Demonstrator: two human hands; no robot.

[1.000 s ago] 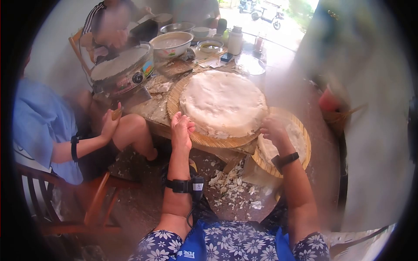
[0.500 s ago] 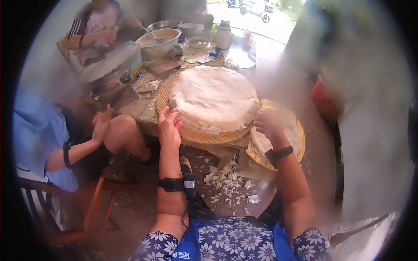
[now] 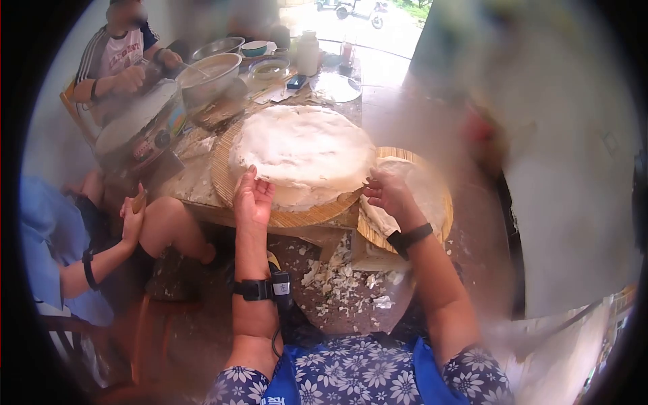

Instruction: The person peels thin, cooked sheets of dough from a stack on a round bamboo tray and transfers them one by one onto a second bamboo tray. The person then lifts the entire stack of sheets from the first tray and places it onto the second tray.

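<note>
A large, round, pale dough-like sheet (image 3: 304, 145) tops a stack of similar sheets (image 3: 307, 197) on a round woven tray (image 3: 221, 165). My left hand (image 3: 254, 197) pinches the sheet's near left edge, thumb on top and fingers beneath. At the near right edge, my right hand (image 3: 391, 196) is closed on the same sheet with its fingers curled. Between my hands the near edge is raised, showing the layer below. A second woven tray (image 3: 447, 209) with a pale sheet (image 3: 415, 181) lies lower right, partly behind my right hand.
At the back of the table stand a large bowl (image 3: 209, 77) with a spoon, a shallow dish (image 3: 268, 69), a white bottle (image 3: 308, 54) and a phone (image 3: 296, 82). Two people sit to the left. Pale scraps (image 3: 344, 287) litter the floor below.
The top sheet's near edge has risen off the stack, with both my hands now on it. The whole view has shifted, so the trays appear farther left.
</note>
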